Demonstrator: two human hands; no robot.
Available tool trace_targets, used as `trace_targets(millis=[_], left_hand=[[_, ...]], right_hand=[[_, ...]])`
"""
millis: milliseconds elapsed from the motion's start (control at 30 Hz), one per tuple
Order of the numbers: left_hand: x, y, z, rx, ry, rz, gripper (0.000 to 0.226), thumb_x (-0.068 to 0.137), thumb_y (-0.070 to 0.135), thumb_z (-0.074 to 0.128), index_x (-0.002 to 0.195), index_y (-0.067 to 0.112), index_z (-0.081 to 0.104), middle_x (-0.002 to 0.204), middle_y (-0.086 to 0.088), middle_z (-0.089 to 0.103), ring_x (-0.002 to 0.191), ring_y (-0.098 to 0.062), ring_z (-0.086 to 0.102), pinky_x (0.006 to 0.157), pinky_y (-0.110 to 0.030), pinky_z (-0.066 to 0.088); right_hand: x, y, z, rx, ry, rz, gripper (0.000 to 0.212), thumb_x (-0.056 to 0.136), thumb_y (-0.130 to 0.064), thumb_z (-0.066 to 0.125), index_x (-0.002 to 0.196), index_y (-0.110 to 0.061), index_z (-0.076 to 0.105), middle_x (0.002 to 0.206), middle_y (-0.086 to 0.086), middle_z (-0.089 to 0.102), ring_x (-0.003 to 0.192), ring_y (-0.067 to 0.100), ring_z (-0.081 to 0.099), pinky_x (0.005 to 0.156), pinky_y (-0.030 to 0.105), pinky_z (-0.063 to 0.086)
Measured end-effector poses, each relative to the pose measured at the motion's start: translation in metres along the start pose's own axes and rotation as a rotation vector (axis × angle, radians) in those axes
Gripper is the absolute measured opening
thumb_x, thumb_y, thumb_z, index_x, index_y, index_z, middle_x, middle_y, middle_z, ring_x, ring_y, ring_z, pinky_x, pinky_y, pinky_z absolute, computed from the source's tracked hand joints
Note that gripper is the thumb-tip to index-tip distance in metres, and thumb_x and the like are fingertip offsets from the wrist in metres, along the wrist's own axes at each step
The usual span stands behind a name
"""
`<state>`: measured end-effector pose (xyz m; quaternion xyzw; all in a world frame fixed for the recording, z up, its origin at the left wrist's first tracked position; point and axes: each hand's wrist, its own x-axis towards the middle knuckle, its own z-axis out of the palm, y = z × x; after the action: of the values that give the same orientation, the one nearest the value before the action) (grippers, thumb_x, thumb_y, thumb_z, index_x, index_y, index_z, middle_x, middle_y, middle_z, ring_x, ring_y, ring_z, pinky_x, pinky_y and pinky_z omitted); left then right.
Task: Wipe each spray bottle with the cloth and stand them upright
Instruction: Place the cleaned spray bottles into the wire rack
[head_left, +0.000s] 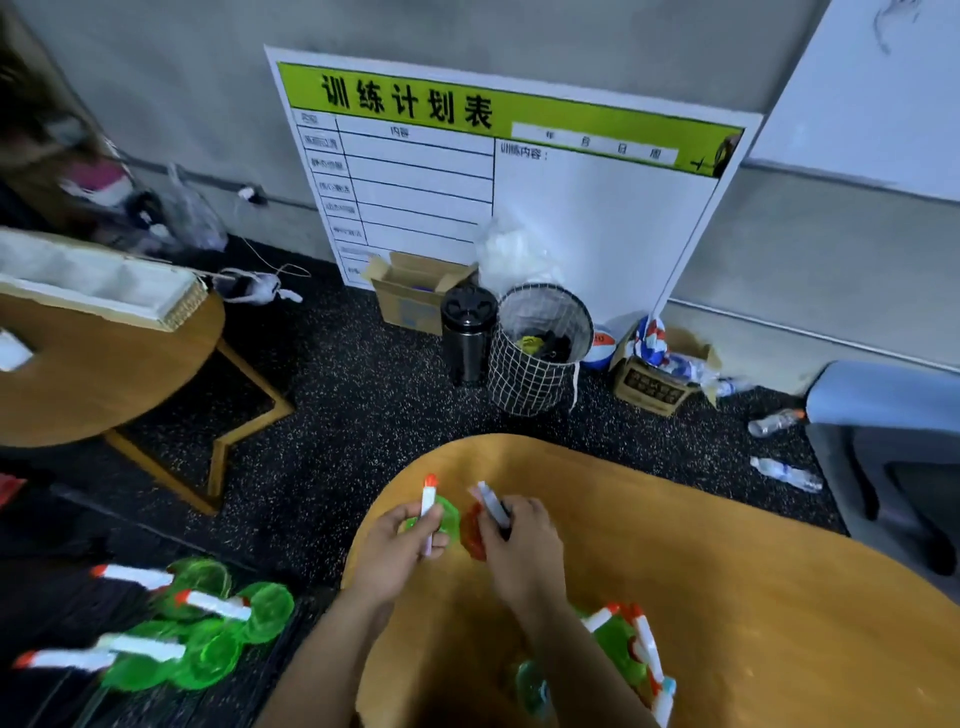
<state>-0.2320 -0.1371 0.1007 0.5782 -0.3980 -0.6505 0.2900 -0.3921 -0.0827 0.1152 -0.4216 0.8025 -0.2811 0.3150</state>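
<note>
The left hand (397, 543) curls around the white trigger head of a green spray bottle (441, 517), and the right hand (519, 540) grips the head of a red spray bottle (474, 530); the two bottles are touching, over the far edge of the wooden surface (727, 597). Beside the right forearm more spray bottles (631, 644) crowd the surface. Left of the left arm, green bottles (208, 623) lie on their sides on the floor.
</note>
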Motion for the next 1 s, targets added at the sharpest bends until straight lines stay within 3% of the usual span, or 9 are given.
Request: trace_targets(millis=[133,300,400,600,800,933,1000], left_hand=[[-0.037,0.012,-0.020,-0.079,0.052,0.083,0.017,0.105,0.021,0.068,0.106,0.006,0.075,0.082,-0.008,0.077,0.092,-0.028,0.075,0.099,-0.042,0.058],[-0.074,0.009,-0.048,-0.119,0.156,0.186,0.023,0.105,0.023,0.067,0.090,0.006,0.075,0.070,-0.010,0.065,0.079,-0.024,0.069,0.077,-0.031,0.056],[-0.095,0.001,-0.069,-0.148,0.242,0.205,0.028,0.104,0.025,0.068,0.090,0.001,0.072,0.072,-0.012,0.064,0.074,-0.022,0.070,0.074,-0.028,0.057],[-0.122,-0.031,-0.115,-0.279,0.397,0.161,0.026,0.102,0.023,0.072,0.094,-0.001,0.067,0.072,-0.017,0.060,0.070,-0.024,0.067,0.069,-0.023,0.055],[-0.154,-0.070,-0.179,-0.385,0.543,0.144,0.030,0.098,0.026,0.075,0.104,-0.002,0.068,0.072,-0.016,0.059,0.071,-0.020,0.070,0.081,-0.036,0.056],[-0.169,-0.084,-0.214,-0.374,0.636,0.124,0.022,0.101,0.022,0.072,0.091,0.003,0.069,0.063,-0.010,0.060,0.065,-0.022,0.061,0.078,-0.036,0.052],[-0.177,-0.090,-0.233,-0.313,0.672,0.119,0.031,0.103,0.025,0.072,0.076,0.009,0.069,0.064,-0.010,0.062,0.067,-0.023,0.054,0.069,-0.030,0.046]], right_hand=[[-0.014,-0.030,-0.009,0.011,-0.037,-0.121,0.027,0.104,-0.041,0.059,0.123,-0.023,0.067,0.113,-0.006,0.057,0.099,0.012,0.057,0.085,0.028,0.045],[-0.030,-0.054,-0.001,-0.012,-0.130,-0.237,0.023,0.103,-0.042,0.061,0.116,-0.025,0.069,0.107,-0.007,0.057,0.085,0.006,0.056,0.064,0.016,0.039],[-0.042,-0.065,0.019,-0.050,-0.211,-0.299,0.020,0.102,-0.043,0.061,0.110,-0.027,0.071,0.100,-0.006,0.058,0.082,0.009,0.058,0.057,0.017,0.039],[-0.068,-0.085,0.070,-0.081,-0.366,-0.363,0.017,0.101,-0.043,0.064,0.104,-0.028,0.071,0.089,-0.008,0.058,0.081,0.014,0.061,0.064,0.030,0.043],[-0.107,-0.112,0.136,-0.151,-0.489,-0.473,0.025,0.098,-0.048,0.065,0.104,-0.024,0.073,0.088,-0.003,0.068,0.081,0.019,0.064,0.063,0.030,0.038],[-0.129,-0.126,0.172,-0.157,-0.577,-0.485,0.031,0.095,-0.054,0.062,0.106,-0.028,0.075,0.092,-0.004,0.066,0.080,0.016,0.069,0.075,0.040,0.057],[-0.139,-0.132,0.191,-0.153,-0.631,-0.487,0.049,0.087,-0.067,0.053,0.104,-0.027,0.076,0.091,-0.004,0.067,0.077,0.016,0.070,0.075,0.043,0.058]])
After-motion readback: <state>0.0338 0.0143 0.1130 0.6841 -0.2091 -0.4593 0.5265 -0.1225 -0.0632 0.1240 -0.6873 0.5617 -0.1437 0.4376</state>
